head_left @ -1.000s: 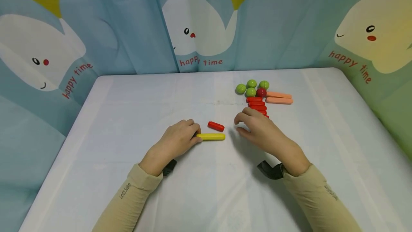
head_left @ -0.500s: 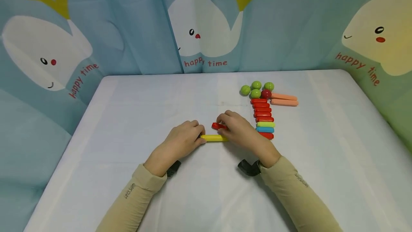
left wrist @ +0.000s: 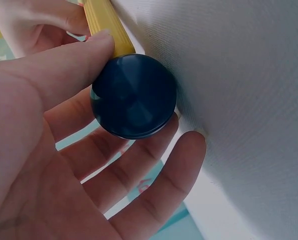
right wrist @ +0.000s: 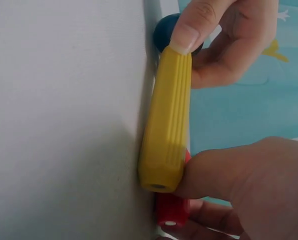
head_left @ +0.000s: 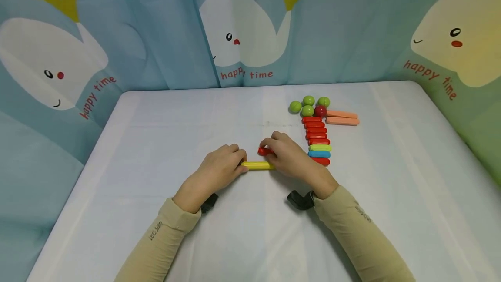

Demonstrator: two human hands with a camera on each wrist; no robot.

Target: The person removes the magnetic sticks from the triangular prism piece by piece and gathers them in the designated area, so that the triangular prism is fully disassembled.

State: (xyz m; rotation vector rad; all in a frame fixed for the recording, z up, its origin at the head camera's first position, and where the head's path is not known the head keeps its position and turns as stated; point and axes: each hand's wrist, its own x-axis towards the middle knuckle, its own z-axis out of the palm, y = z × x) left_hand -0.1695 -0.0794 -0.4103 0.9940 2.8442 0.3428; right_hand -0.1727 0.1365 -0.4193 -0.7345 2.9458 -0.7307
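My left hand [head_left: 221,167] is at the middle of the white table. It holds a shiny dark blue ball [left wrist: 134,97], thumb over the spot where the yellow rod [head_left: 258,166] meets it; the head view hides the ball. The ribbed yellow rod lies on the cloth, its other end, with a small dark tip, pointing right. My right hand [head_left: 291,158] pinches a short red rod [head_left: 264,151] just beyond the yellow one. In the right wrist view, this red rod [right wrist: 171,209] shows a pale metallic end and lies alongside the yellow rod [right wrist: 168,122], close to the right thumb.
Right of my right hand runs a column of short rods: several red [head_left: 316,130], one lime [head_left: 320,147], one blue [head_left: 319,154]. Behind it sit several green balls [head_left: 308,111], a red ball [head_left: 320,111] and two peach rods [head_left: 342,121]. A whale-print curtain [head_left: 336,29] borders the table.
My right hand has moved left from beside the column of rods to the loose red rod and taken hold of it. The left hand keeps its place at the yellow rod's end.
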